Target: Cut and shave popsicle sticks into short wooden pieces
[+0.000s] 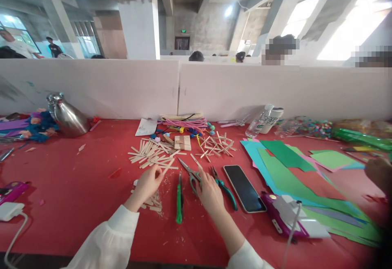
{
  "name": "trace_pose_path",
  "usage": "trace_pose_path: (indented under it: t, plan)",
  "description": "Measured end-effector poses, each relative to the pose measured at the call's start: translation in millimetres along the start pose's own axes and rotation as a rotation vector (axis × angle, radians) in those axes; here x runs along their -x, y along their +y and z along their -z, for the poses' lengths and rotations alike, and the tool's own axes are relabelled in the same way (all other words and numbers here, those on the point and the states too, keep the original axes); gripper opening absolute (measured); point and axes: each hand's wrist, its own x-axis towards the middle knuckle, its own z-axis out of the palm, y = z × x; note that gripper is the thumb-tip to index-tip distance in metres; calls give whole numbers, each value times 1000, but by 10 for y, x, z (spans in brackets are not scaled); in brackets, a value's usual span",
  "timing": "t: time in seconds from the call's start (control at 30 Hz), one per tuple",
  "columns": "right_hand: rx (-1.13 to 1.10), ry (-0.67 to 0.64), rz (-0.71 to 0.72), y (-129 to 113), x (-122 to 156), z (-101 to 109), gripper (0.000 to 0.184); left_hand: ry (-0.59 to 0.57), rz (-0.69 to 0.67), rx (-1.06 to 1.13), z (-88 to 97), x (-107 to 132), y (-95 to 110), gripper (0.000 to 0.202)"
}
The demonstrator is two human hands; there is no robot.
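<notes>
My left hand [147,184] is closed in a pinch on a wooden craft stick [167,166] at the near edge of a pile of craft sticks [152,155]. My right hand [209,191] has its fingers through the handles of metal scissors [187,168], whose blades point up-left toward the stick. A green-handled knife [179,203] lies between my two hands. Teal-handled pliers [226,188] lie just right of my right hand. Small stick offcuts [153,204] lie under my left wrist.
A red table [76,195] carries a black phone [244,188], a purple glue gun [286,216], green and blue paper sheets [284,171], a steel kettle [67,117], a plastic bottle [259,123] and pipe cleaners [185,123]. A white partition [122,85] stands behind. Another person's hand [379,173] shows at right.
</notes>
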Motion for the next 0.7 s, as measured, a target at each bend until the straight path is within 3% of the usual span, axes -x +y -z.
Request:
trace_pose_path:
  t: [0.1, 0.17, 0.27, 0.4, 0.43, 0.5, 0.57, 0.7]
  plan:
    - [-59, -56, -99, 84, -106, 5, 26, -2, 5, 240, 110, -184, 92, 24]
    - [-145, -104, -137, 109, -201, 16, 28, -7, 10, 370, 124, -299, 175, 31]
    - [-334, -161, -182, 133, -328, 62, 36, 43, 27, 511, 68, -429, 246, 35]
    - [-655, -203, -168, 127, -346, 147, 40, 106, 53, 612, -60, -519, 173, 36]
    - [-770, -198, -160, 104, -324, 157, 46, 117, 55, 626, -88, -530, 134, 36]
    - [-1342, -188, -216, 29, -269, 157, 61, 129, 61, 642, -126, -545, 62, 36]
    - [-1579, -207, -261, -61, -223, 140, 62, 129, 71, 658, -126, -557, 39, 36]
    - [-1599, -212, -249, -137, -190, 116, 43, 77, 67, 709, 27, -584, 245, 33]
